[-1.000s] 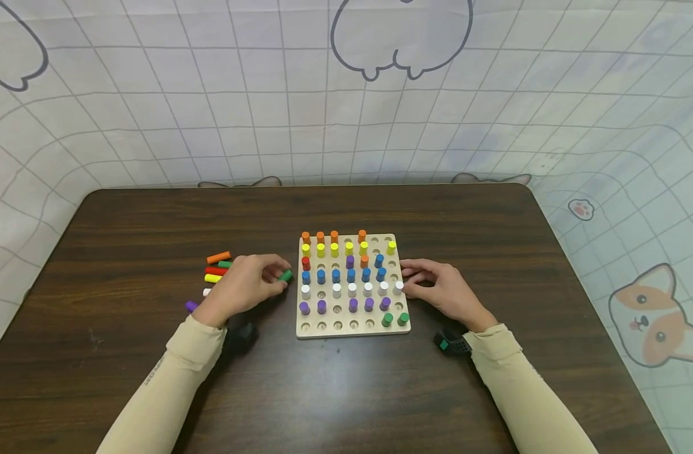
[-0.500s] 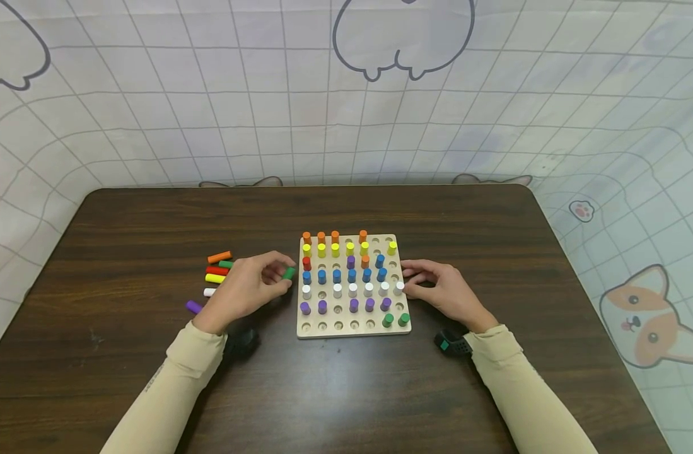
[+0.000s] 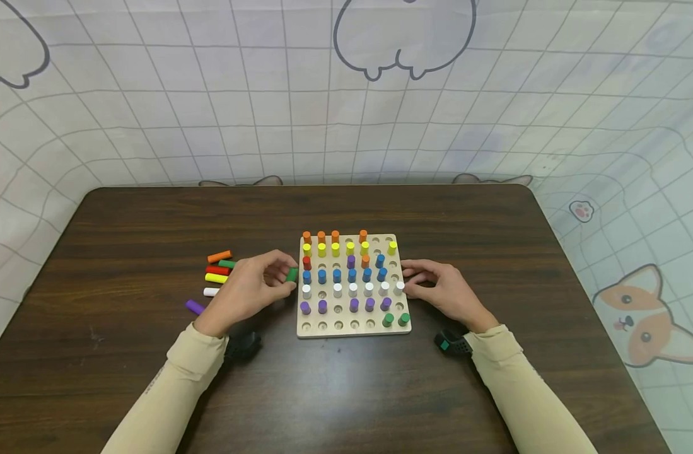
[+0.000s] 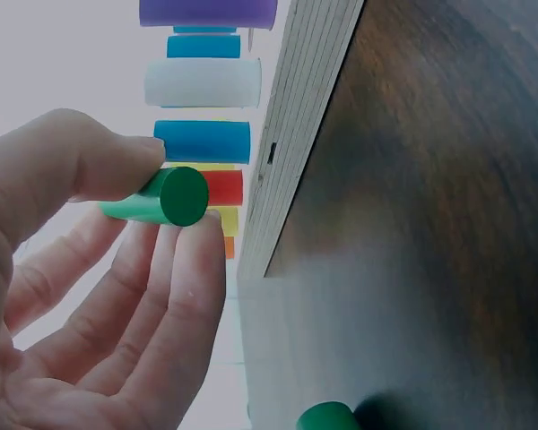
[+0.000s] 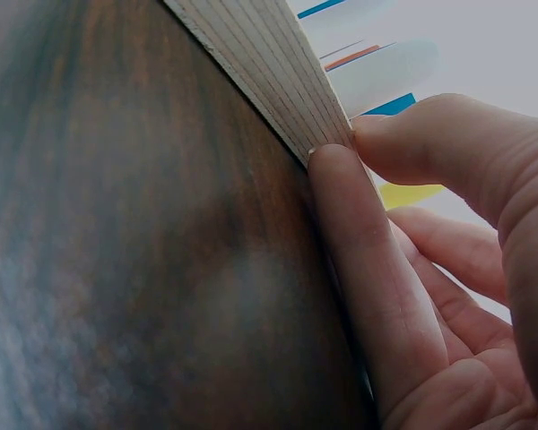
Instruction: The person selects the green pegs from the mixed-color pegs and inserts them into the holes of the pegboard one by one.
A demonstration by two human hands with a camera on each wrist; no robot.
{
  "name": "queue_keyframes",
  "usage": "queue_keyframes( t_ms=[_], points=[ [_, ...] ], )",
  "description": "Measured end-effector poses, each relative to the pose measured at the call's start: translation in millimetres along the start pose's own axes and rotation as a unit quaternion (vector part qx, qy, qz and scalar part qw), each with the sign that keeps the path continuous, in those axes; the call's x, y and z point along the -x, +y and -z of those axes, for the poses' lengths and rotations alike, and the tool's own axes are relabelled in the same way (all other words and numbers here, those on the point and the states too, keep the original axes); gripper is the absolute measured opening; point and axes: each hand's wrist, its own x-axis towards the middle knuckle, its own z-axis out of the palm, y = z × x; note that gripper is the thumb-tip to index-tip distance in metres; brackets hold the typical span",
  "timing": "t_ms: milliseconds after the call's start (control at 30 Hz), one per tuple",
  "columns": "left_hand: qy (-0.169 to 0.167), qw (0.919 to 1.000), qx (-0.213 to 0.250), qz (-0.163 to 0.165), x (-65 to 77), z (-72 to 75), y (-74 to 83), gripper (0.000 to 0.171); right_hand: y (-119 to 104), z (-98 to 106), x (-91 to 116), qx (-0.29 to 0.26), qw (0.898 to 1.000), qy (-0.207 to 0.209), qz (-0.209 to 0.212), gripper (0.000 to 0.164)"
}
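Observation:
My left hand (image 3: 250, 287) pinches a green peg (image 4: 175, 197) between thumb and fingertips, just beyond the left edge of a pale wooden pegboard (image 3: 346, 333). One round end of the peg faces the camera in the left wrist view. On the opposite side, my right hand (image 3: 445, 290) touches the board's right edge with thumb and finger; one finger lies along its side in the right wrist view. Rows of coloured pegs stand in the board: orange, yellow, blue, white and purple, with a red peg (image 3: 306, 263) at the left and two green ones at the front right.
Left of the board lie loose pegs: orange (image 3: 219, 257), green (image 3: 226, 264), red (image 3: 217, 270), yellow (image 3: 215, 278), white (image 3: 210, 292) and purple (image 3: 195, 307). The dark wooden table (image 3: 346, 403) ends at a white grid-patterned cloth (image 3: 301, 94) behind.
My left hand has moved slightly right with the green peg, bringing it to the board's left edge. The peg now appears more upright. My right hand has stayed at the board's right edge.

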Motion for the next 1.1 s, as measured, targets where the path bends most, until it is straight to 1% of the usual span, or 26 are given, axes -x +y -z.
queue_keyframes(
  t_ms=[200, 500, 867, 1100],
  points=[
    [-0.003, 0.9999, -0.001, -0.013, 1.0, 0.5, 2.9, 0.031, 0, 0, 1, 0.011, 1.0, 0.003, -0.001, 0.051],
    [0.005, 0.9991, 0.021, -0.036, 5.2, 1.7, 11.0, 0.031, 0, -1, 1, 0.007, 1.0, 0.001, 0.002, 0.05],
    [0.009, 0.998, 0.011, -0.061, 7.6, -0.1, 23.0, 0.03, -1, 1, 0, 0.007, 1.0, 0.001, 0.007, 0.051],
    [0.01, 0.997, 0.011, -0.076, 8.4, -4.1, 30.0, 0.03, 2, -1, 0, 0.0, 1.0, 0.0, 0.006, 0.051]
  ],
)
